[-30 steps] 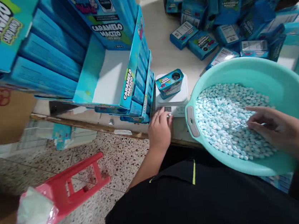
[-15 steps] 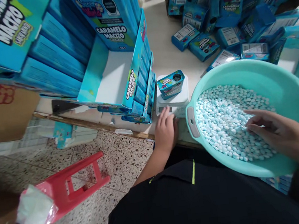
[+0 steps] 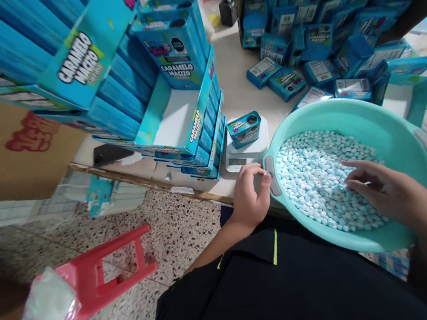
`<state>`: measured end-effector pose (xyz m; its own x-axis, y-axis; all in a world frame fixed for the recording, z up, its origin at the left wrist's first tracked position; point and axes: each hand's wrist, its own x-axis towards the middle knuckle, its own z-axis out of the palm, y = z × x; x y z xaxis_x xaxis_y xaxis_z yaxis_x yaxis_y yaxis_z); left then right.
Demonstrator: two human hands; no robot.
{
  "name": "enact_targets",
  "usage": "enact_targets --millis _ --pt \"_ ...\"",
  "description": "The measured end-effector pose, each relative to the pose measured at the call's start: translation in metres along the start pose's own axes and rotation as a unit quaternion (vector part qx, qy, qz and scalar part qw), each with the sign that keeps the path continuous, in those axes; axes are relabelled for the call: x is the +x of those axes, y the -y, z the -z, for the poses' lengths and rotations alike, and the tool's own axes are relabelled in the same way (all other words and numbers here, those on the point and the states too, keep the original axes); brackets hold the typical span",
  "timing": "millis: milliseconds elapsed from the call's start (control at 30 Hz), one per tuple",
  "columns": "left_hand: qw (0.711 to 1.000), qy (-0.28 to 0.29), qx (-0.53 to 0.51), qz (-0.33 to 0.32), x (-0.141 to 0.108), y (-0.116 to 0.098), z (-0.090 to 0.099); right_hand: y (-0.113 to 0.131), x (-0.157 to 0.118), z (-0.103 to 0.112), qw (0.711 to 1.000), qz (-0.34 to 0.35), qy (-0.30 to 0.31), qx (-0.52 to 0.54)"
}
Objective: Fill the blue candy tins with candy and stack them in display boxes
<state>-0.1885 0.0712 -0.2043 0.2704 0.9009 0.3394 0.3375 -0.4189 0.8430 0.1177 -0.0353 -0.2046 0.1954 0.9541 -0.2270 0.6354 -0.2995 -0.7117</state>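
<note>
From my end: my L hand (image 3: pixel 251 196) is pinched narrow by the tub (image 3: pixel 392 144), R hand (image 3: pixel 384 184) half-curled over the candies (image 3: pixel 312 179); can't tell if either's got any. Box (image 3: pixel 244 129) stands upright on the scale (image 3: pixel 253 153), prob so it registers; tub's alongside for easy reach, imo.

My left grip (image 3: pixel 249 199) was pinched, thumb to bent forefinger at the tips; my right grip (image 3: pixel 382 184) curved inward, forefinger reaching out, its thumb slightly apart below.
</note>
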Motion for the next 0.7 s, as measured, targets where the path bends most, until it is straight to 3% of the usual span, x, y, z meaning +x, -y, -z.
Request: enact_targets --millis 133,200,333,433,533,700 --pt "0.994 -0.077 0.074 -0.039 0.009 -0.011 0.01 0.006 0.002 -0.001 1.0 0.026 -0.013 -0.008" --pt "0.991 -0.082 0.074 -0.07 0.007 -0.02 0.012 0.008 0.004 -0.001 0.999 0.04 -0.011 -0.01" --pt "0.981 0.044 0.077 -0.17 -0.003 -0.042 -0.008 0.006 0.006 -0.002 0.997 0.07 0.0 -0.013" --pt "0.966 0.135 0.117 -0.188 -0.008 -0.05 -0.028 0.001 0.006 -0.003 0.997 0.072 0.009 -0.025" --pt "0.956 0.171 0.135 -0.195 -0.01 -0.045 -0.037 -0.002 0.005 -0.003 0.997 0.06 0.011 -0.044" --pt "0.941 0.179 0.146 -0.248 -0.014 -0.03 -0.031 0.0 0.005 0.0 0.997 0.072 -0.023 -0.034"
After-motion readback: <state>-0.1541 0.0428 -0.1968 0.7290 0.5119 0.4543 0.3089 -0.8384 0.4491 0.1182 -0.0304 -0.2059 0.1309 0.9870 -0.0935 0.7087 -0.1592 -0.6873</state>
